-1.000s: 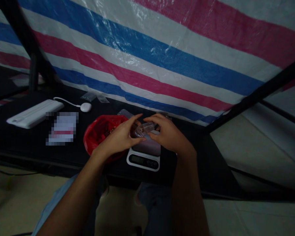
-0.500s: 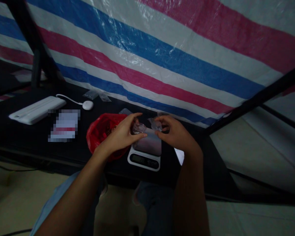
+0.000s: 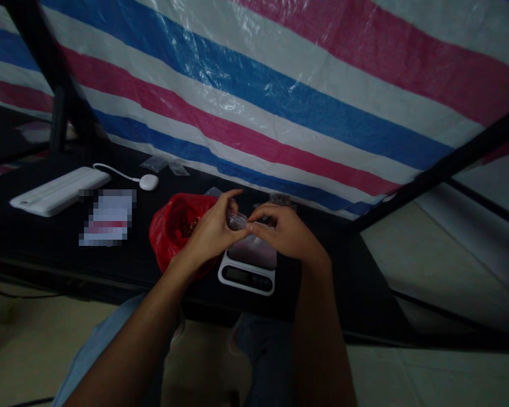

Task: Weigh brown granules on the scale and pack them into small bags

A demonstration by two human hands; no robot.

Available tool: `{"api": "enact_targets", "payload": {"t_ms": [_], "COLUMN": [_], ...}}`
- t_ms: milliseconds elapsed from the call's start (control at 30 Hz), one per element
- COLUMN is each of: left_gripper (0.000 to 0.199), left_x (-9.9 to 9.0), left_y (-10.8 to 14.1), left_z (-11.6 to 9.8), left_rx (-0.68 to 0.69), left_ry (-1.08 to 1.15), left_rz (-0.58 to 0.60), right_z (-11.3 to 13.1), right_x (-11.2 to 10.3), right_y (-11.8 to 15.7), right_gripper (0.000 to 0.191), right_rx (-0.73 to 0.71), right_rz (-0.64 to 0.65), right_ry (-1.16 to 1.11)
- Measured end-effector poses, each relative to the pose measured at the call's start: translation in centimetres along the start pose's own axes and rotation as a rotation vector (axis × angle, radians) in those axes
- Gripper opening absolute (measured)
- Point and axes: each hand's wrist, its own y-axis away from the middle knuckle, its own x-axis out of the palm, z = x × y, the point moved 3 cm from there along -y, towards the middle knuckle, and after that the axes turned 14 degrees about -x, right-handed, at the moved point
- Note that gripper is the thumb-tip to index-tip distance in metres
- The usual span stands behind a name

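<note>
Above a white digital scale my two hands meet at the fingertips. My left hand is closed around a small clear plastic bag. My right hand pinches at the edge of that same bag, thumb and forefinger together; the exact grip is partly hidden. The scale's metal plate shows below the hands. Just left of the scale, and partly behind my left forearm, stands a red plastic bag, open at the top, with small brownish pieces inside.
On the black table lie a white power bank-like block, a round white piece on a cable and a blurred-out packet. More clear plastic bags lie along the back. A striped tarp rises behind the table.
My right hand has moved left to meet my left hand at the clear bag. Clear plastic that was at my right fingers now shows behind that hand, near the back of the table.
</note>
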Motion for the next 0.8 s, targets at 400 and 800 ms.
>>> {"api": "enact_targets", "payload": {"t_ms": [400,800], "left_gripper": [0.038,0.033], "left_x": [-2.0,-2.2], "left_y": [0.0,0.1], "left_z": [-0.1,-0.9], "left_rx": [-0.24,-0.186], "left_ry": [0.417,0.402], "left_rz": [0.197,0.121], "right_z": [-0.9,0.0], "right_x": [-0.6,0.2], "right_y": [0.4,-0.5], "right_gripper": [0.014,0.012], "right_rx": [0.02,-0.029], "right_rz": [-0.065,-0.058], "right_ry": [0.047,0.06]}}
